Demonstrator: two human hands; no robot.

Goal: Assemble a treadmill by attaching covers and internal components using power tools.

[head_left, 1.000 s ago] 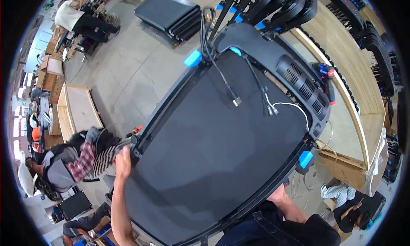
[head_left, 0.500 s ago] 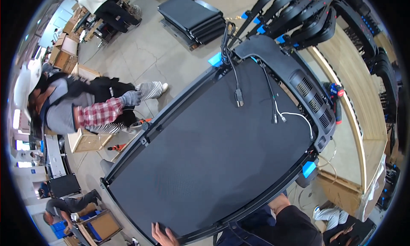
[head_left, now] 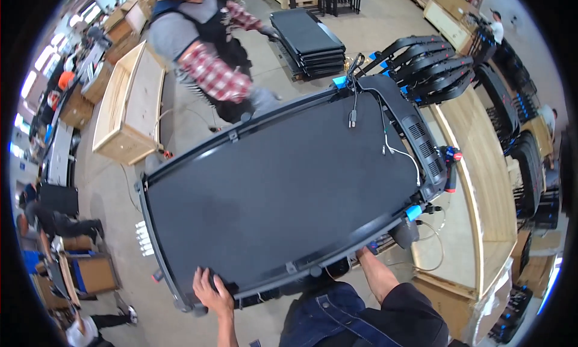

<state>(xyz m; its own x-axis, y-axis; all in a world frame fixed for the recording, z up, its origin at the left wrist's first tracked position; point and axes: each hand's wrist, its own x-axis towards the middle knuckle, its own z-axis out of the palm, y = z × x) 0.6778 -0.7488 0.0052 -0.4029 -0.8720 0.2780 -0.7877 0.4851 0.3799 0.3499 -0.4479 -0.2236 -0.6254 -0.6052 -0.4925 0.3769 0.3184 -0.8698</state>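
Note:
A treadmill base with a wide black belt [head_left: 271, 184] stretches across the middle, its motor housing [head_left: 424, 139] at the far right. My left hand [head_left: 212, 291] rests with fingers spread on the belt's near-left edge. My right forearm [head_left: 379, 278] reaches to the near side rail, and the fingers of that hand are hidden under it. A blue foam piece [head_left: 413, 212] sits on the rail's right corner. The black power cord [head_left: 353, 115] and a white cable [head_left: 407, 154] lie over the belt's right end. Beside the housing is a blue-and-red power tool [head_left: 451, 155].
Across the base stands a co-worker, one grey glove [head_left: 263, 99] by the far rail. Behind are stacked black panels [head_left: 307, 46] and several black upright frames [head_left: 421, 67]. A long wooden crate [head_left: 475, 184] stands right; an open wooden box [head_left: 129, 109] stands left.
My view has shifted, bringing more of my left hand and right forearm into sight. The co-worker has moved from the left to the far side, near the stacked panels.

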